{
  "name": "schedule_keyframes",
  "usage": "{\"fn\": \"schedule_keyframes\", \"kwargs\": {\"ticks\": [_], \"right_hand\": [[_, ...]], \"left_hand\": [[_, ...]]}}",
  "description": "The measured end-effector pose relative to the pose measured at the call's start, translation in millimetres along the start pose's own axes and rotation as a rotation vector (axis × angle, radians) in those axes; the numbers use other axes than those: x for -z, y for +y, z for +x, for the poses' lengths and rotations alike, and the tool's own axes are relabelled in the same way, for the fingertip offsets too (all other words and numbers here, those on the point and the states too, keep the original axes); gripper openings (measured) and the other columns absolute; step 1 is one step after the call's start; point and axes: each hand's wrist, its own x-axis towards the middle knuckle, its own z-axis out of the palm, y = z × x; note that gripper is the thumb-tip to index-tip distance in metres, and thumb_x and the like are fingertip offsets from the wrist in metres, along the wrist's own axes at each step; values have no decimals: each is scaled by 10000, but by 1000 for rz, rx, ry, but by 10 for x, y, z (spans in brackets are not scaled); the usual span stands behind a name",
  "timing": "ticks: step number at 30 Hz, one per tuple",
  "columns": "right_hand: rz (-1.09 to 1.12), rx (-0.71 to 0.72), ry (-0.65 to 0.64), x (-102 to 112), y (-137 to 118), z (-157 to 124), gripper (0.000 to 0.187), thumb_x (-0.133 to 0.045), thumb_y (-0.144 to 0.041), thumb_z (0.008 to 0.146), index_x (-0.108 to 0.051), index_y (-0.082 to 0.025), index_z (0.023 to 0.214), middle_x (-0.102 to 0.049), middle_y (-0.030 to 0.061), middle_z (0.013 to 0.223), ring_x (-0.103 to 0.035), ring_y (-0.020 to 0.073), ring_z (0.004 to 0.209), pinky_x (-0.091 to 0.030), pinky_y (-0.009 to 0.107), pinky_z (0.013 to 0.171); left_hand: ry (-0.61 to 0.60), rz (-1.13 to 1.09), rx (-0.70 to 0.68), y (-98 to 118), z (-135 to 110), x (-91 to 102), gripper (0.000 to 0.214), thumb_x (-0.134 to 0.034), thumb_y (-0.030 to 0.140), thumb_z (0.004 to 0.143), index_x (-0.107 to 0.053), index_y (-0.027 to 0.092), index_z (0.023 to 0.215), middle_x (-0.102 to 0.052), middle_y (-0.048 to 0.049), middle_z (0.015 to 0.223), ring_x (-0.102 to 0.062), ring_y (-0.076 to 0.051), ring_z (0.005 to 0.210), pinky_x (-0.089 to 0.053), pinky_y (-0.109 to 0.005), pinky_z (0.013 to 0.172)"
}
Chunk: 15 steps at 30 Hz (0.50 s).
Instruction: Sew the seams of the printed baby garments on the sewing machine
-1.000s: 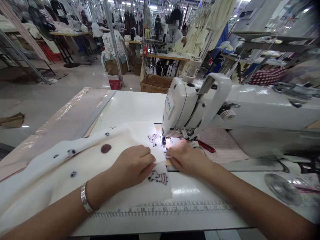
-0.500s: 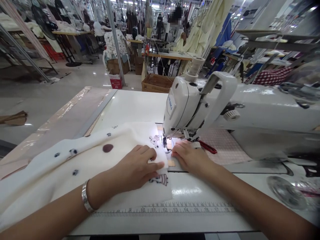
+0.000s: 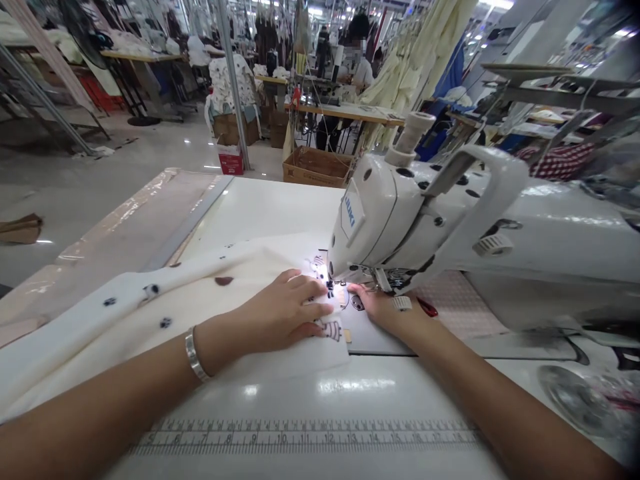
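My left hand (image 3: 285,310) lies flat with fingers apart on a cream cloth (image 3: 135,327) printed with paw marks and small striped figures. Its fingertips press the cloth's right edge just beside the presser foot (image 3: 330,287) of a white sewing machine (image 3: 370,200). The lit edge of the cloth lies at the foot. On the other side of the needle, my right hand (image 3: 385,310) rests on the machine bed, a finger reaching out toward the foot; some of its fingers are hidden under the machine head. Red-handled snips (image 3: 429,307) lie behind the right wrist.
A printed ruler scale (image 3: 300,440) runs along the table's front. Pink checked cloth (image 3: 460,303) lies under the machine arm. Plastic-covered pink material (image 3: 125,220) borders the table's left. A thread cone (image 3: 413,137) stands behind the machine head. Beyond are a cardboard box (image 3: 315,167) and a person.
The cloth edge has moved forward past the presser foot, with my left hand sliding forward along with it. My right hand has shifted slightly right. The head view has shifted a little.
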Motion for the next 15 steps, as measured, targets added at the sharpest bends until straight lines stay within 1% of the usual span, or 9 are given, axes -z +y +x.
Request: {"fn": "schedule_keyframes", "kwargs": {"ticks": [2, 4, 8, 11, 13, 15], "right_hand": [[-10, -27, -6, 38, -40, -38, 279, -444, -252, 904, -715, -253, 838, -723, 46, 815, -644, 251, 834, -442, 371, 846], [-15, -52, -13, 105, -98, -66, 275, -443, -236, 910, -709, -243, 840, -726, 48, 863, -640, 242, 860, -421, 360, 882], [-16, -76, -29, 251, -212, -79, 281, -438, -197, 918, -688, -223, 792, -718, 49, 864, -634, 223, 870, -400, 341, 910], [-11, -63, -49, 324, -252, -80, 250, -462, -172, 902, -680, -210, 784, -709, 60, 842, -635, 222, 851, -411, 351, 901], [-1, -44, -57, 356, -245, -89, 236, -468, -141, 885, -681, -203, 806, -703, 75, 855, -635, 235, 867, -420, 373, 897], [14, -15, -64, 392, -214, -107, 246, -455, -114, 875, -684, -202, 852, -695, 90, 881, -631, 252, 894, -433, 395, 887]], "left_hand": [[17, -19, -68, -5, -19, -2, 253, -404, 294, 976, -556, 177, 1142, -585, -89, 1123, -511, -209, 1061, -327, -407, 1002], [26, -28, -104, -23, -27, -12, 252, -396, 280, 981, -555, 166, 1139, -602, -84, 1102, -524, -199, 1041, -351, -375, 980], [67, 1, -104, -93, 47, -42, 264, -387, 311, 988, -573, 169, 1112, -612, -84, 1131, -533, -201, 1044, -373, -357, 944], [95, 26, -81, -215, 135, 11, 283, -348, 308, 1000, -590, 174, 1059, -628, -63, 1109, -551, -184, 1010, -379, -338, 920], [43, 42, -87, -332, 114, 101, 313, -321, 324, 1003, -583, 177, 1090, -622, -63, 1121, -549, -186, 1013, -383, -340, 925], [-52, 82, -86, -399, -46, 192, 355, -319, 387, 993, -549, 193, 1182, -593, -74, 1194, -531, -216, 1074, -367, -385, 976]]}}
